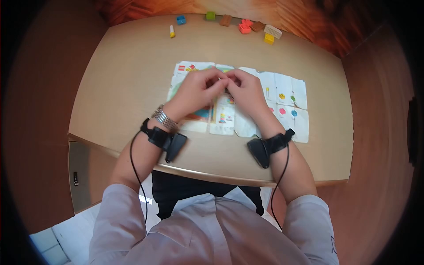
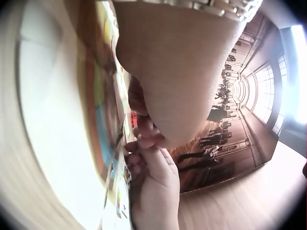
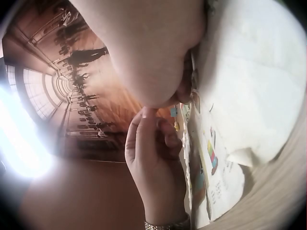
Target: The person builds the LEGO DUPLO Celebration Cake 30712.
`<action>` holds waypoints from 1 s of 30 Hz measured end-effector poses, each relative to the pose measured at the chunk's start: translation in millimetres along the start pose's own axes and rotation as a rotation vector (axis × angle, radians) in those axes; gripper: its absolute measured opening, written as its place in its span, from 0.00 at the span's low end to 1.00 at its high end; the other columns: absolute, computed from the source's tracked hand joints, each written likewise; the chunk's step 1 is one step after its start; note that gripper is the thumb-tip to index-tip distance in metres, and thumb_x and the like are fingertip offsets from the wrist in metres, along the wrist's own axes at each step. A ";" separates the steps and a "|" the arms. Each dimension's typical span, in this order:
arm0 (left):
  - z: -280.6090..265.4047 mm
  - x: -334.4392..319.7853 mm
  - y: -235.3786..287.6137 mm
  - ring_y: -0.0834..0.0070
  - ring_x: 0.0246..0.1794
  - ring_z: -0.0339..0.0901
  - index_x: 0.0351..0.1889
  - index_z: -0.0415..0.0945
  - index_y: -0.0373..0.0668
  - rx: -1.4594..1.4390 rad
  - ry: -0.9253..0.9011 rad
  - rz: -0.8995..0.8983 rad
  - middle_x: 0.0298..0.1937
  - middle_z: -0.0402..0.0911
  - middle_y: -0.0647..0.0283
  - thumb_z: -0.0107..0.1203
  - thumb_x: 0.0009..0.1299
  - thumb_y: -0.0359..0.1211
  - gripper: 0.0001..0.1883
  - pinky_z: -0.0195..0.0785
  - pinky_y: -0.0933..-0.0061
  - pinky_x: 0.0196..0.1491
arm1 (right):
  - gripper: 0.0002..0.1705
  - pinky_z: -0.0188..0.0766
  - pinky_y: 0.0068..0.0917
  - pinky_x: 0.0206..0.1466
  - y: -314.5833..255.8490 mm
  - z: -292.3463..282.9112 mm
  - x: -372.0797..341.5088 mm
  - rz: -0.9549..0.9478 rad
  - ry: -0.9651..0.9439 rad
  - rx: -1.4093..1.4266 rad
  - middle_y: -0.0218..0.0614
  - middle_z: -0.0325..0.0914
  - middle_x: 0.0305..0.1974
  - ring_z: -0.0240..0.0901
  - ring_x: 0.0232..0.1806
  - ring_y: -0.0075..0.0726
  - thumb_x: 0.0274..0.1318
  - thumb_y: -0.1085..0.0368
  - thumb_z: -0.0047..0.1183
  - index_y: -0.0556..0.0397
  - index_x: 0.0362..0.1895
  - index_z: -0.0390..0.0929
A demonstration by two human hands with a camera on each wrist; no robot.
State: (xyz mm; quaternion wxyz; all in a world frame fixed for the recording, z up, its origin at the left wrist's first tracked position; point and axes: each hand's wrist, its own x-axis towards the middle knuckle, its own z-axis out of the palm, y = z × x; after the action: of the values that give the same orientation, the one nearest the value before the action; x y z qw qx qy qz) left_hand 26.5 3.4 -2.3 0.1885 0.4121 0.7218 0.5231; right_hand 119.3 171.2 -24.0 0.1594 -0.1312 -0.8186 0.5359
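Note:
Over a creased, printed paper sheet (image 1: 295,126), the left hand (image 1: 196,90) and right hand (image 1: 248,93) meet at their thumbs and fingertips. Both have bent fingers. In the left wrist view the right hand (image 2: 157,191) reaches up to the left hand (image 2: 168,81). The right wrist view shows the left hand (image 3: 151,158) with its thumb tip against the right hand (image 3: 148,57). Any small thing between the fingertips is hidden. A bit of red (image 2: 134,119) shows behind the fingers in the left wrist view.
Along the table's far edge lie a blue brick (image 1: 181,20), a green brick (image 1: 210,16), brown pieces (image 1: 225,20), coral bricks (image 1: 244,28), a beige brick (image 1: 273,31) and a yellow brick (image 1: 269,39). A white-and-yellow piece (image 1: 172,32) lies at the back left.

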 end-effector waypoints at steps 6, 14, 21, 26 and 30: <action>-1.5 -2.0 0.5 0.86 0.27 0.75 0.49 0.86 0.38 0.074 0.010 0.136 0.28 0.83 0.68 0.62 0.78 0.33 0.09 0.69 0.79 0.32 | 0.11 0.76 0.25 0.38 0.5 -0.7 -1.2 0.054 -0.063 0.127 0.35 0.86 0.33 0.77 0.33 0.23 0.65 0.69 0.61 0.60 0.49 0.85; -2.5 -1.3 1.9 0.71 0.32 0.83 0.47 0.86 0.42 0.096 -0.005 0.130 0.33 0.87 0.60 0.62 0.76 0.35 0.09 0.75 0.70 0.38 | 0.09 0.77 0.24 0.43 -5.3 -1.5 -3.0 0.077 -0.092 0.162 0.33 0.87 0.37 0.79 0.38 0.22 0.67 0.72 0.59 0.59 0.49 0.86; -3.6 0.9 -9.8 0.81 0.25 0.77 0.48 0.85 0.39 0.078 0.044 0.184 0.28 0.84 0.64 0.62 0.77 0.34 0.09 0.72 0.75 0.32 | 0.09 0.76 0.22 0.41 -6.8 -0.8 -3.6 0.036 -0.091 0.101 0.32 0.86 0.36 0.78 0.36 0.20 0.70 0.70 0.58 0.59 0.49 0.86; -29.7 8.1 -8.9 0.87 0.18 0.72 0.48 0.84 0.37 -0.066 0.111 -0.035 0.25 0.81 0.68 0.59 0.80 0.36 0.11 0.66 0.79 0.21 | 0.09 0.75 0.20 0.40 0.5 -1.6 -0.9 0.114 -0.105 0.173 0.30 0.85 0.37 0.76 0.34 0.18 0.73 0.67 0.59 0.59 0.51 0.86; -50.8 9.4 -8.4 0.80 0.21 0.77 0.47 0.85 0.37 0.044 0.198 -0.103 0.27 0.83 0.65 0.60 0.79 0.37 0.12 0.70 0.75 0.25 | 0.10 0.77 0.20 0.41 7.7 -3.7 1.1 0.122 -0.068 0.302 0.31 0.85 0.38 0.77 0.35 0.20 0.74 0.67 0.59 0.60 0.51 0.85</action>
State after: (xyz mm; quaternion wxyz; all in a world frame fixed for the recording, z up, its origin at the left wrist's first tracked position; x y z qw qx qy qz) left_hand -18.1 -20.6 11.0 0.1339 0.3249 0.7684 0.5349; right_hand 120.1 177.8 -29.5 0.1165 -0.1371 -0.7241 0.6658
